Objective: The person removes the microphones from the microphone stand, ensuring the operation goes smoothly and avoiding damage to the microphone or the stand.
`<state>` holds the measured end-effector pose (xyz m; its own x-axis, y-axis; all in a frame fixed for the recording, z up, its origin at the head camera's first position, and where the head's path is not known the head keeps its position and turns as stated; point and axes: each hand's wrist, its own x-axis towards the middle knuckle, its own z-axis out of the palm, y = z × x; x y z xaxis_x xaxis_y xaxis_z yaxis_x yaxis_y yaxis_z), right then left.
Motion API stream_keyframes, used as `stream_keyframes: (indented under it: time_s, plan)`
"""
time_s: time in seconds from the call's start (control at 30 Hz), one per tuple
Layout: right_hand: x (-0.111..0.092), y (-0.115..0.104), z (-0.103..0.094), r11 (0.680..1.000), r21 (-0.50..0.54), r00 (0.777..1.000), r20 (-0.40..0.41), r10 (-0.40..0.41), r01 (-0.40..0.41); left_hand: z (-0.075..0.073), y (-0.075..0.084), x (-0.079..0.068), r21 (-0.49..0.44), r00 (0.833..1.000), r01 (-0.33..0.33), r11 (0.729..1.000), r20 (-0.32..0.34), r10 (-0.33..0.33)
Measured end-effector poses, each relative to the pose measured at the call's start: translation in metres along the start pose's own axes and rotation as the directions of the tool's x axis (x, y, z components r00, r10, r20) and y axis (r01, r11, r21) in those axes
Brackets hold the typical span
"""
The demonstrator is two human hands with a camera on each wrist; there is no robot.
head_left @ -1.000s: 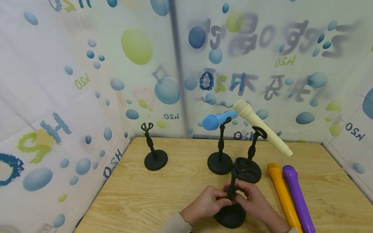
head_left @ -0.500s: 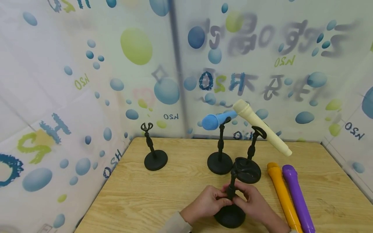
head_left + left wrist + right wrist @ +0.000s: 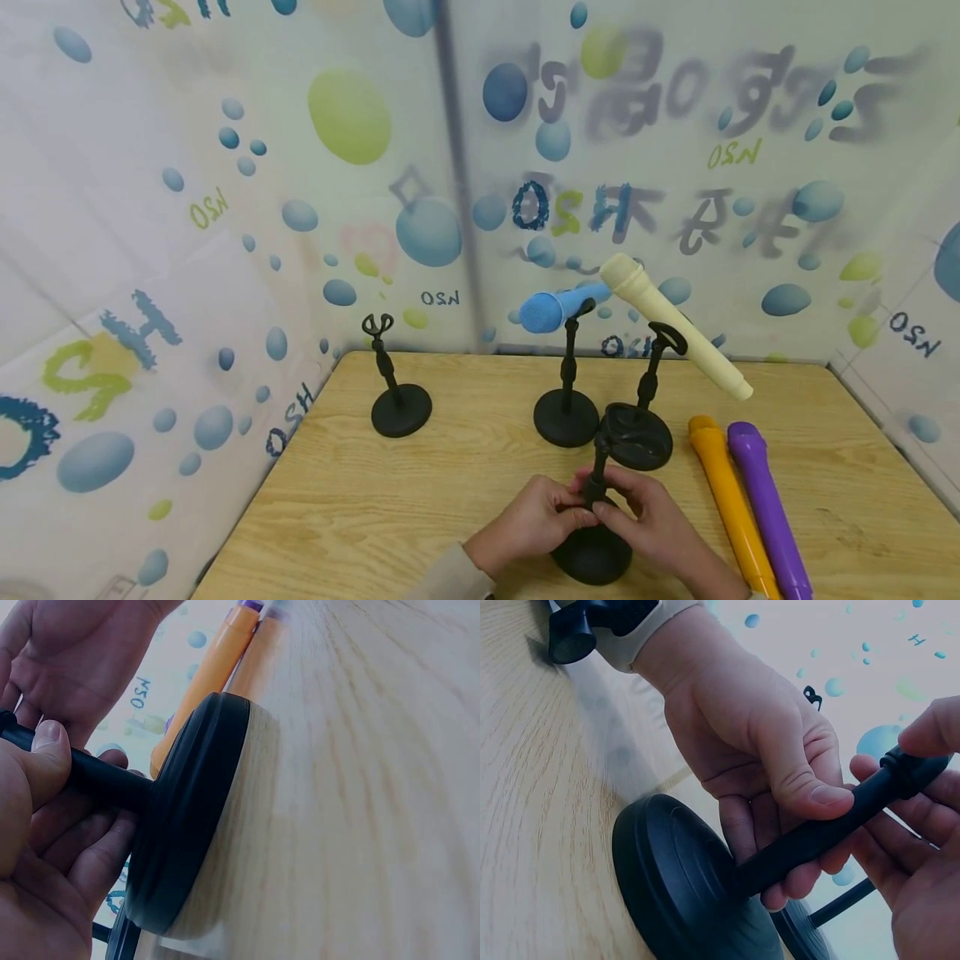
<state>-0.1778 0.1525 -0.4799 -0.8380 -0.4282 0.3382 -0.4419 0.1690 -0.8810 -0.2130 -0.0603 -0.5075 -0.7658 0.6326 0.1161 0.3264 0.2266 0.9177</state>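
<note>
- Holding a black desktop microphone stand (image 3: 592,557) nearly upright at the lower centre of the head frame, seemingly resting on its round base.
- Curling the thumb and fingers of the left hand (image 3: 534,518) around the slim pole (image 3: 802,844), above the base; pinching higher, at the ribbed collar (image 3: 902,774), with the right hand (image 3: 656,521); having hold of nothing else in either grip.
- Judging the stand stiff, bottom-heavy and fairly sturdy, with a smooth pole possibly slipping or turning under the fingertips; favouring the lower pole for carrying and the base rim for steadying, rather than pulling on the slighter top.
- Showing, just behind it and right of centre, a cream microphone (image 3: 690,333) tilted on a second stand (image 3: 648,387), and a light-blue microphone (image 3: 545,313) lying on a third stand (image 3: 566,421).
- Seeing an orange microphone (image 3: 731,504) and a purple microphone (image 3: 768,508) side by side at the lower right, on the wood-grain table (image 3: 375,517); spotting a fourth stand (image 3: 401,412) with a forked clip, left of centre.
- Reading reversed "H2O" on the printed backdrop (image 3: 285,142), at centre and elsewhere; making out large blurred grey characters, upper right, apparently reversed Korean; finding no legible brand on the stands or microphones.
</note>
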Motion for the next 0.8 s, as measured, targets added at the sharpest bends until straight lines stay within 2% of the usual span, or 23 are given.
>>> stream_keyframes:
  time_s: [0.17, 0.33, 0.6, 0.8]
  plan:
    - [-0.001, -0.002, 0.001, 0.998, -0.011, 0.998, -0.01, 0.068, -0.068, 0.0, 0.0, 0.0, -0.006, 1.0, -0.001, 1.0, 0.008, 0.001]
    - [-0.001, -0.003, 0.004, 0.995, -0.02, 0.993, -0.067, 0.1, -0.102, -0.001, -0.001, -0.001, -0.016, 1.0, 0.008, 1.0, 0.013, -0.008]
    - [0.001, -0.007, 0.011, 0.997, -0.025, 0.974, -0.218, 0.062, -0.069, 0.0, 0.0, -0.001, -0.025, 1.0, -0.002, 1.0, 0.019, 0.003]
    - [0.0, -0.006, 0.013, 0.998, -0.032, 0.964, -0.262, 0.036, -0.046, 0.001, -0.001, -0.001, -0.02, 1.0, -0.015, 1.0, 0.018, 0.015]
